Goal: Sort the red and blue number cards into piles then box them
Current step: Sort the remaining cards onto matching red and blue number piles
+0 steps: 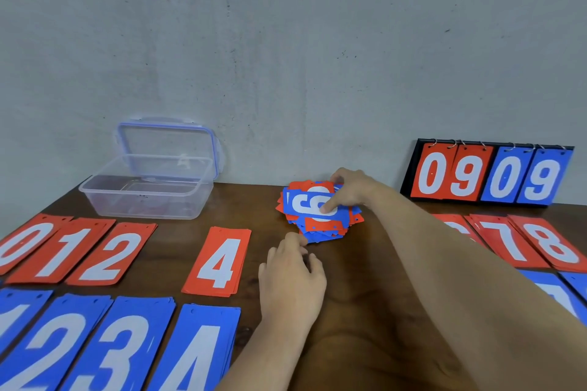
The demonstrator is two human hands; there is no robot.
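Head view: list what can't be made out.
- Red pile beside the red 7 pile: digit hidden by the right forearm.
- Blue piles at right: digits covered by that forearm, cut by the edge.
- Left hand: its fingers hide whether it pinches a card of the mixed pile.

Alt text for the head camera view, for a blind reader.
A person's right hand grips the top blue card of a mixed red and blue pile on a wooden table, left hand beside it. Sorted number piles lie nearer; an open clear box stands left.
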